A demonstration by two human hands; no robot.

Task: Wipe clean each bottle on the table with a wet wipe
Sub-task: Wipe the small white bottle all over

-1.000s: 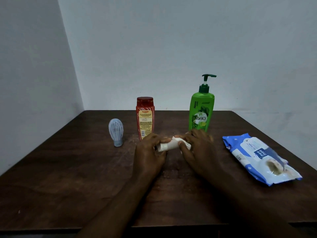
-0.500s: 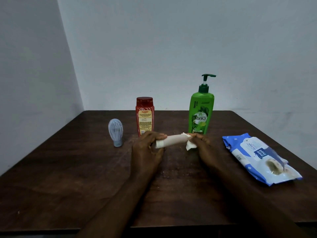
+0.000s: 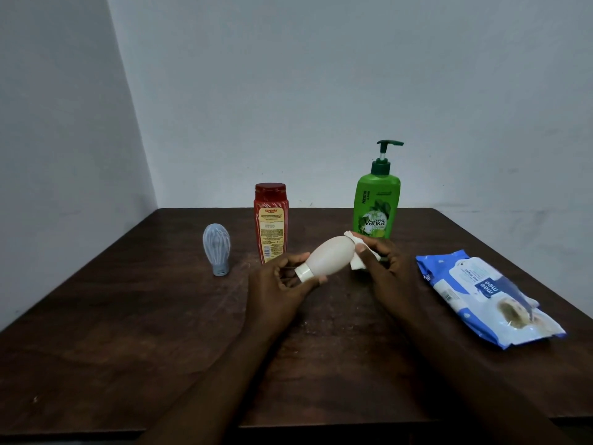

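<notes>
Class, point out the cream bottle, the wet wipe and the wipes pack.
cream bottle (image 3: pixel 330 256), head view, mid body.
wet wipe (image 3: pixel 356 267), head view, lower fold.
wipes pack (image 3: pixel 465 277), head view, white label.

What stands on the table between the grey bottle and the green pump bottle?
In the head view, the red bottle stands between the grey bottle and the green pump bottle, nearer the grey one.
</notes>
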